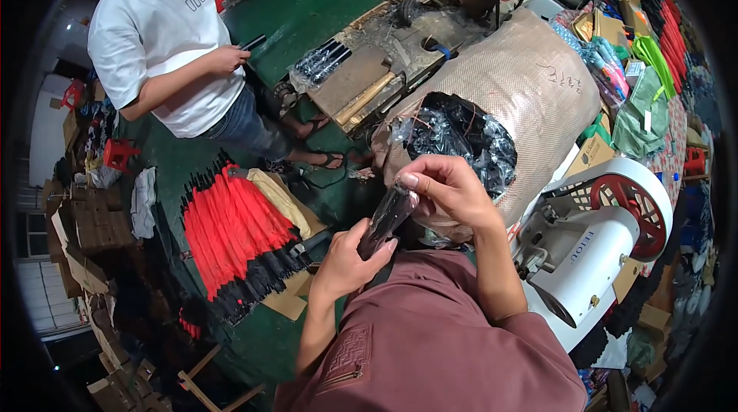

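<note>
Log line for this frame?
left hand: holds dark packet | right hand: pinches packet's upper end | ahead: open sack, black plastic inside | right side: white machine

Workshop with white machine (592,254), red umbrellas (240,231)

A dark, film-wrapped piece (387,216) between your two hands.
It is slim and elongated, in shiny, see-through plastic, tilted so that its upper end points away from you and to your right. Your left hand (342,260) grips the lower part between thumb and fingers; your right hand (452,191) pinches the upper end. What the film encloses is too dark for you to tell.
</note>
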`<action>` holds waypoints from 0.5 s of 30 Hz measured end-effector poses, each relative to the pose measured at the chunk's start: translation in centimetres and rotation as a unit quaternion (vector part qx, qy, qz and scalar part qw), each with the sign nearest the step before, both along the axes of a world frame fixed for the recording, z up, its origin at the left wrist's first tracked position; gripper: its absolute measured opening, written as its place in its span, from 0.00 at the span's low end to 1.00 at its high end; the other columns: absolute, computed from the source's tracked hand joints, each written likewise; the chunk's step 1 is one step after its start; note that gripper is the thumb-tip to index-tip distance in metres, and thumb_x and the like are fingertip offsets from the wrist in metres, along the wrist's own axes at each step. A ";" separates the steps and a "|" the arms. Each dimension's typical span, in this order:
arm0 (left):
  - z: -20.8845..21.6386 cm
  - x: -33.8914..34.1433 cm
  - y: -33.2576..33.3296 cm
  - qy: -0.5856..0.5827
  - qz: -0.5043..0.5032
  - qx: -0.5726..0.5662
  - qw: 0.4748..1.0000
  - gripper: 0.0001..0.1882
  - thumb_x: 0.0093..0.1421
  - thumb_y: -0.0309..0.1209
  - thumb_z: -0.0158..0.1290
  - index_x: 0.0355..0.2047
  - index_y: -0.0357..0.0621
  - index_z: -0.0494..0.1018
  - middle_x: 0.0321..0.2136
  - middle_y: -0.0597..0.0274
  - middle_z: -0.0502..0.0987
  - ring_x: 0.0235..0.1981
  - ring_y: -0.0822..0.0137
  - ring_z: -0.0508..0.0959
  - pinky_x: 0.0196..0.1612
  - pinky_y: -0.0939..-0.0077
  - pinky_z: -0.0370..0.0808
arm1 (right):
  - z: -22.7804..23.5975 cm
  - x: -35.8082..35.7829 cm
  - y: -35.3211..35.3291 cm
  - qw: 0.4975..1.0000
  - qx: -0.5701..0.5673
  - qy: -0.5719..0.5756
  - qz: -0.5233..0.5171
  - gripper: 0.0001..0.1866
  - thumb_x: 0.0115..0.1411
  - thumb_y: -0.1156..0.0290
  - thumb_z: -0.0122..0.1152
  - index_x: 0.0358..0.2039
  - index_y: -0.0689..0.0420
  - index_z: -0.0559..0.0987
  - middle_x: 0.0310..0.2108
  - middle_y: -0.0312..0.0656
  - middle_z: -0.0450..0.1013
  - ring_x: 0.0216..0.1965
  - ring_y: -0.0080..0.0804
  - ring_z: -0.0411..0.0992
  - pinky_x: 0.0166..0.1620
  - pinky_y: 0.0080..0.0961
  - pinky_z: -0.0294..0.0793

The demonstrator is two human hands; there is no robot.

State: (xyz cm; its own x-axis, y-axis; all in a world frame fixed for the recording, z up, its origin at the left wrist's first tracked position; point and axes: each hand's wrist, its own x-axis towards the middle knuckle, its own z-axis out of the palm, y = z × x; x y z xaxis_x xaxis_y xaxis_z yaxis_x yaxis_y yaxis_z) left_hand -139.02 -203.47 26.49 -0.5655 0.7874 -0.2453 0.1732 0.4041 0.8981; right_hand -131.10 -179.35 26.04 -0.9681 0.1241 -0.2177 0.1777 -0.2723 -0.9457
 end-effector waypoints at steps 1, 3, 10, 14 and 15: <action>-0.3 0.1 -0.2 -0.049 0.009 -0.002 0.999 0.10 0.64 0.29 0.62 0.41 0.38 0.75 0.22 0.67 0.78 0.21 0.78 0.74 0.26 0.79 0.70 | 0.0 0.0 -0.2 1.000 0.000 -0.002 0.000 0.15 0.74 0.66 0.58 0.54 0.64 0.78 0.29 0.32 0.77 0.24 0.16 0.72 0.26 0.15 0.71; -0.3 0.2 -0.5 -0.048 0.020 -0.002 0.999 0.11 0.64 0.30 0.62 0.39 0.37 0.74 0.23 0.61 0.78 0.22 0.73 0.76 0.28 0.75 0.72 | 0.4 -0.2 -1.0 0.996 0.057 0.017 -0.073 0.14 0.74 0.66 0.58 0.51 0.63 0.79 0.28 0.31 0.76 0.22 0.15 0.70 0.25 0.14 0.68; -0.2 1.0 -1.3 -0.065 0.092 0.011 0.994 0.13 0.63 0.32 0.62 0.37 0.36 0.73 0.24 0.51 0.78 0.24 0.64 0.79 0.31 0.66 0.74 | 2.3 -0.7 -2.0 0.995 -0.015 -0.011 -0.095 0.13 0.74 0.64 0.58 0.47 0.62 0.81 0.22 0.28 0.71 0.20 0.13 0.66 0.22 0.14 0.63; -1.1 1.4 -1.6 0.004 0.076 0.024 0.997 0.12 0.63 0.33 0.63 0.38 0.36 0.74 0.24 0.54 0.79 0.24 0.66 0.78 0.32 0.68 0.74 | 2.8 -0.9 -3.0 0.998 0.014 -0.057 -0.004 0.15 0.74 0.62 0.58 0.44 0.61 0.82 0.20 0.27 0.68 0.20 0.13 0.65 0.21 0.15 0.62; -0.7 1.4 -1.7 0.000 0.068 0.012 0.998 0.12 0.63 0.33 0.62 0.38 0.36 0.74 0.24 0.56 0.78 0.24 0.68 0.77 0.32 0.69 0.74 | 2.6 -0.9 -2.9 0.999 0.027 -0.046 -0.004 0.15 0.74 0.61 0.58 0.43 0.61 0.82 0.20 0.27 0.68 0.20 0.12 0.65 0.21 0.15 0.62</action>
